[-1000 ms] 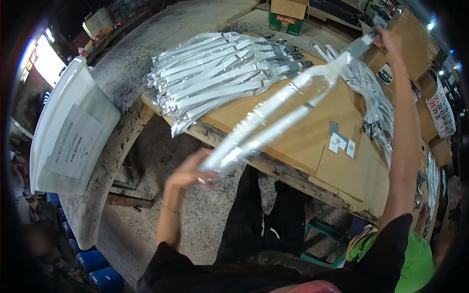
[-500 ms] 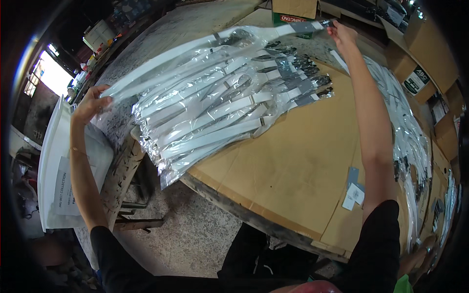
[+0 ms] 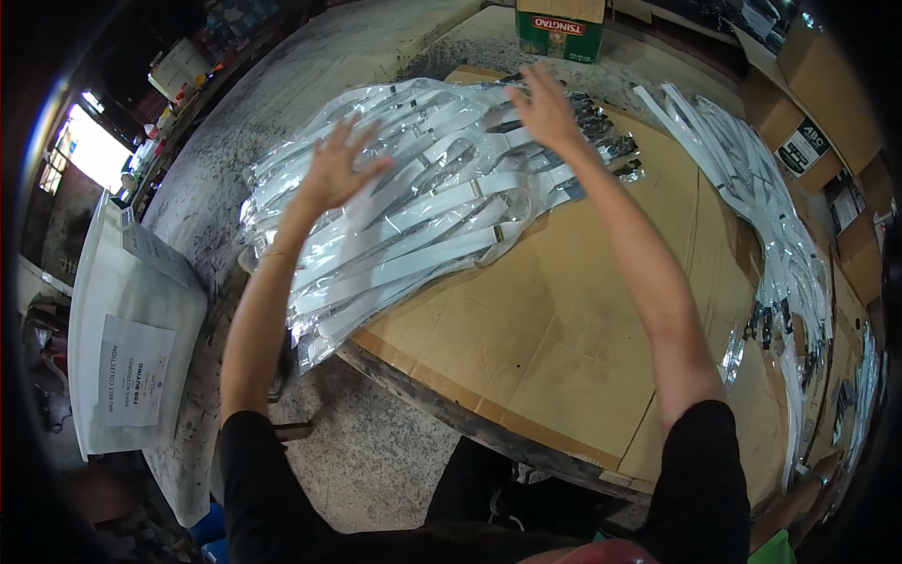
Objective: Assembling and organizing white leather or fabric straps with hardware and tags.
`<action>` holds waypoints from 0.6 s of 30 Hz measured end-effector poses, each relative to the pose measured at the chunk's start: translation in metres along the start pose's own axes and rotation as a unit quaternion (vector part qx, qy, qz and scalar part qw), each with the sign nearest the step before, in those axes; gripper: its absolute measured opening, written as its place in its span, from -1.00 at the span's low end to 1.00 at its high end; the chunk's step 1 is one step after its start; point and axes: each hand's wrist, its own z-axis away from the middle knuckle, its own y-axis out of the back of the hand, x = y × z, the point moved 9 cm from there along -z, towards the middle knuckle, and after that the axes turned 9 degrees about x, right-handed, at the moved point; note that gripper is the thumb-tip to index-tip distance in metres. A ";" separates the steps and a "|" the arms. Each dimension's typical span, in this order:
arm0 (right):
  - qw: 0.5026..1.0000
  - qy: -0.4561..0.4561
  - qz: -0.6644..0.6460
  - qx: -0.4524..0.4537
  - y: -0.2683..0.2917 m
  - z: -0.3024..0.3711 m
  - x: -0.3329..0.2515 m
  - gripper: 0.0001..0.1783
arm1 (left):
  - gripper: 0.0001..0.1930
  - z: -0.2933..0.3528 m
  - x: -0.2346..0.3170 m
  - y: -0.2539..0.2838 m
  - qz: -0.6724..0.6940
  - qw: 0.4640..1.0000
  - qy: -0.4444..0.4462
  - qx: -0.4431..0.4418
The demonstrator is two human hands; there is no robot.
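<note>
A pile of white belts [image 3: 425,209] in clear plastic sleeves lies side by side on a flat sheet of brown cardboard [image 3: 554,320]. Dark ends of the belts bunch at the pile's right side. Over its left part, my left hand [image 3: 338,171] has its fingers spread and holds nothing. My right hand [image 3: 547,111], fingers apart and empty, is over the dark ends at the far right of the pile. Whether either palm touches the plastic, I cannot tell.
More white belts [image 3: 766,221] lie along the right side. A white plastic bin [image 3: 188,324] with paper labels stands at the left. A green carton [image 3: 561,39] sits at the back; open brown boxes [image 3: 799,141] crowd the far right. Another person's arm [image 3: 794,508] shows at lower right.
The sleeved belt stretched between my hands has been let go onto the far side of the pile. Both hands have opened; the left moved right, the right moved left and slightly nearer.
</note>
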 end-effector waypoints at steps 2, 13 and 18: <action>0.998 0.013 0.013 -0.052 -0.023 0.016 -0.024 -0.29 | -0.23 0.011 0.016 -0.023 -0.022 0.999 -0.005 -0.037; 0.982 -0.055 -0.096 -0.154 -0.034 0.028 0.000 -0.39 | -0.22 0.010 0.021 -0.042 0.061 0.998 0.022 -0.026; 0.971 -0.068 -0.224 0.057 0.087 0.033 -0.042 -0.61 | -0.22 0.010 0.021 0.000 -0.033 0.999 0.015 -0.021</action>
